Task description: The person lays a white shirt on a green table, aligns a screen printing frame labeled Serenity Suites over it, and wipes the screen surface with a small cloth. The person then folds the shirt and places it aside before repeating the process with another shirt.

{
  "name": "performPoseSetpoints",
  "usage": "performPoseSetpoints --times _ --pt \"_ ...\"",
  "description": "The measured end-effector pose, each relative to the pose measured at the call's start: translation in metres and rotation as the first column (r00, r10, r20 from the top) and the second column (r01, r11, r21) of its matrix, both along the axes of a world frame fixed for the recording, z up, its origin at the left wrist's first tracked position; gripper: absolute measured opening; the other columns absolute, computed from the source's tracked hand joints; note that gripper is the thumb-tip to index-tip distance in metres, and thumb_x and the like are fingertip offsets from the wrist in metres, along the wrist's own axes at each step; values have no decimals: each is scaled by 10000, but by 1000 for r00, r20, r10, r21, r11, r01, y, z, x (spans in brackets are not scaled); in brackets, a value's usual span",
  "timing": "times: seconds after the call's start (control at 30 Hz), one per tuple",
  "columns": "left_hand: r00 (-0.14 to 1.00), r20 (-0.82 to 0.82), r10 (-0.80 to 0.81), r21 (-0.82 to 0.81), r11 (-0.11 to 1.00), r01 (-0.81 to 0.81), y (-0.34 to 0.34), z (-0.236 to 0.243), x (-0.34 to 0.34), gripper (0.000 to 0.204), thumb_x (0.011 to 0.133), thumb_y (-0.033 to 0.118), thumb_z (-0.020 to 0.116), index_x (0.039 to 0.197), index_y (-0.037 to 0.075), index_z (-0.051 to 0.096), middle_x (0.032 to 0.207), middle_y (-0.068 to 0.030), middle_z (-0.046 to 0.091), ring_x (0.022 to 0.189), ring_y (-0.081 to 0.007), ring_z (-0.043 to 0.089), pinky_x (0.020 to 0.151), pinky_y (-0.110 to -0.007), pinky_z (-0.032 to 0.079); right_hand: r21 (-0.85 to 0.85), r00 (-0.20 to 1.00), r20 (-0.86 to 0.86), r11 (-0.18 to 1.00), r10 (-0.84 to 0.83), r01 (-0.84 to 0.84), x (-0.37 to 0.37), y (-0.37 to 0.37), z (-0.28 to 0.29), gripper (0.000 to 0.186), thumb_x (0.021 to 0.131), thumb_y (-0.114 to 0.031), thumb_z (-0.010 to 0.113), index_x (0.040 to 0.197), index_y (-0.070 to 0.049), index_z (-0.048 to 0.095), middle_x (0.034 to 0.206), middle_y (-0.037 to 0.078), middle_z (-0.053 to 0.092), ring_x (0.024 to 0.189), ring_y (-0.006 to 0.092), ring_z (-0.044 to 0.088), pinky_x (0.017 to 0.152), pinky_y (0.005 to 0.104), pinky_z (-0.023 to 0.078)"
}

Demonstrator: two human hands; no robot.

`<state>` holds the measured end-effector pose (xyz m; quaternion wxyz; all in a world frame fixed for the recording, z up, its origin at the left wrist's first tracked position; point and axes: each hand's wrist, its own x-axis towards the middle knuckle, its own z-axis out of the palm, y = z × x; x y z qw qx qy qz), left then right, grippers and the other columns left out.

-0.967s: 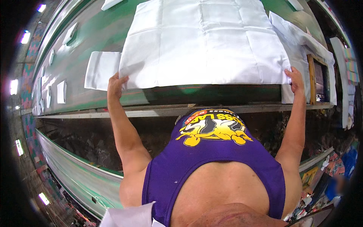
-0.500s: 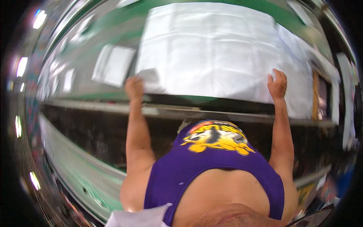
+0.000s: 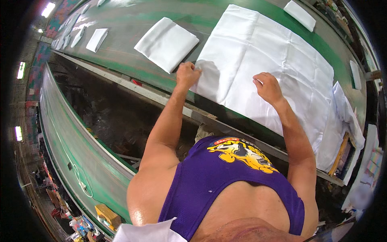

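A large white cloth (image 3: pixel 258 52) lies spread on a long green table, with fold creases across it. My left hand (image 3: pixel 187 75) is closed at the cloth's left near edge, its fingertips pinched there. Over the near middle of the cloth is my right hand (image 3: pixel 269 88), fingers loosely bent and thumb apart, nothing held in it. A folded white cloth (image 3: pixel 166 44) lies just left of the spread one, close beyond my left hand. More white cloth (image 3: pixel 342 109) hangs in a heap at the right end, beside a wooden frame (image 3: pixel 340 155).
The green table (image 3: pixel 125 60) carries several smaller folded white cloths, one (image 3: pixel 96 40) at the left and another (image 3: pixel 300 15) at the far right. Its near rail (image 3: pixel 133 86) runs before my body. A second green table (image 3: pixel 80 137) with a white cord stands to the left.
The view has turned, so the table now slants down to the right. My right hand has come inward from the cloth's right part to its middle. My left hand stays at the left edge.
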<state>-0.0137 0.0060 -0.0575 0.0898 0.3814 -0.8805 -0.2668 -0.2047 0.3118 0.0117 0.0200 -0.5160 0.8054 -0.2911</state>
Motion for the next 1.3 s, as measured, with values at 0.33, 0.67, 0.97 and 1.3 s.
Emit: performPoseSetpoints --times 0.33,0.67,0.97,1.3 --pt "995 -90 -46 371 925 76 -3 43 20 484 753 351 873 979 -20 660 955 -205 680 906 -365 672 805 -448 533 204 958 -153 956 244 -211 -4 -180 15 219 845 -9 637 1029 -68 739 1032 91 721 1045 280 651 930 421 490" --pt "953 -261 -153 143 970 195 -13 6 42 296 823 258 818 903 1 695 733 -166 670 706 -346 671 672 -445 534 245 949 -161 942 273 -229 -5 -197 3 298 794 20 627 1053 -82 733 1028 79 706 1063 282 640 943 421 482" --pt "990 -127 -69 133 987 86 -4 8 19 311 821 302 795 857 19 673 833 -178 696 814 -378 679 725 -457 531 269 930 -174 924 324 -271 20 -198 14 274 806 13 637 1044 -84 731 1060 81 707 1092 273 637 965 417 479" --pt "654 -632 -416 -28 856 517 45 69 15 135 835 1 748 932 27 657 865 -140 680 776 -322 676 690 -399 536 539 706 -475 807 526 -239 10 -175 50 194 805 -67 688 968 -135 768 1088 68 713 1231 255 592 1056 538 412"
